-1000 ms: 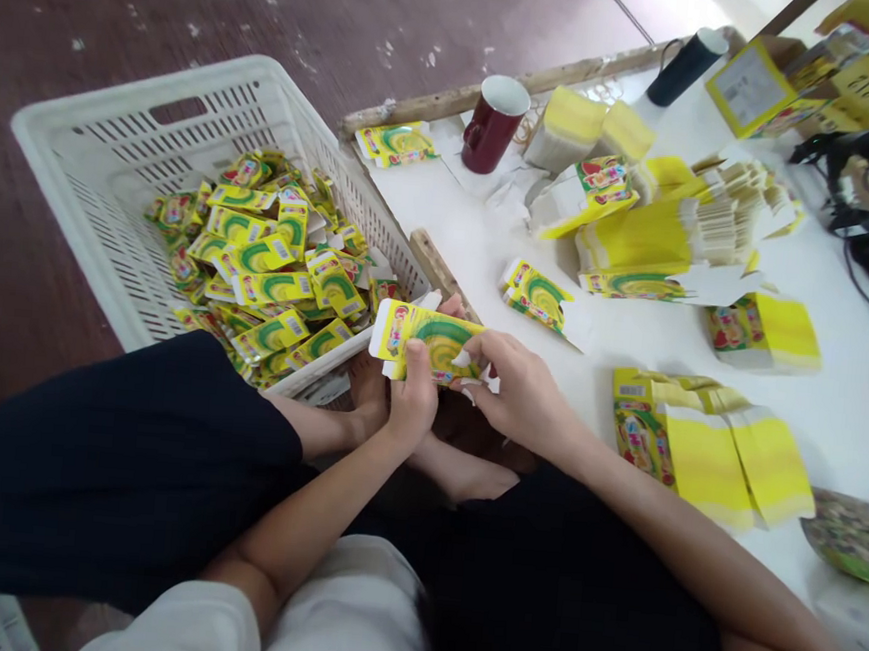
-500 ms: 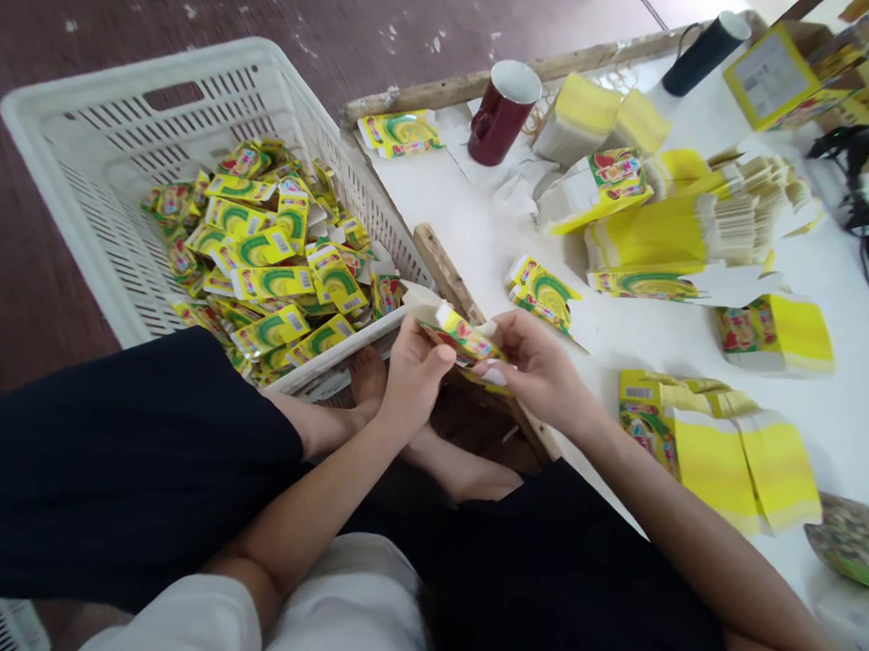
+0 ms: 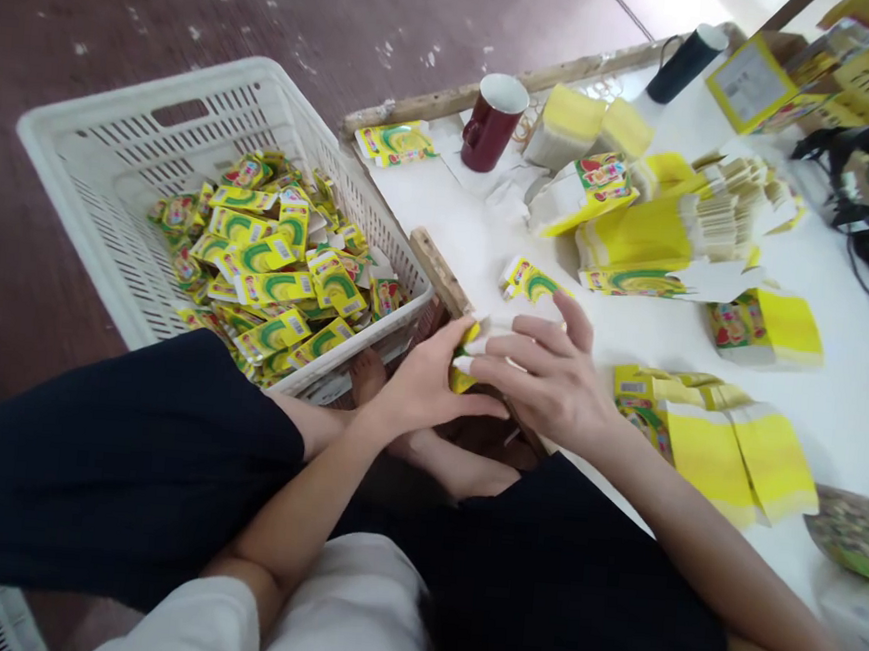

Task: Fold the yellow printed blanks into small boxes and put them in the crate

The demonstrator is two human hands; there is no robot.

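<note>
My left hand (image 3: 426, 385) and my right hand (image 3: 547, 375) are closed together on a small yellow and green carton (image 3: 466, 360), held just off the near edge of the white table (image 3: 834, 417). The hands hide most of the carton; only a yellow corner shows between the fingers. Another small carton (image 3: 532, 283) lies on the table just beyond my right hand. To the left stands a white plastic crate (image 3: 99, 189) with several folded cartons (image 3: 282, 253) heaped inside.
Stacks of flat yellow carton blanks (image 3: 710, 453) lie right of my right hand, and more stacks (image 3: 660, 228) sit further back. A dark red mug (image 3: 492, 121) and a black mug (image 3: 681, 62) stand at the far edge. Black cables (image 3: 859, 178) lie far right.
The carton was held flat with its green face up, then turned and tilted. Now both hands have closed over it and my right hand covers it from above.
</note>
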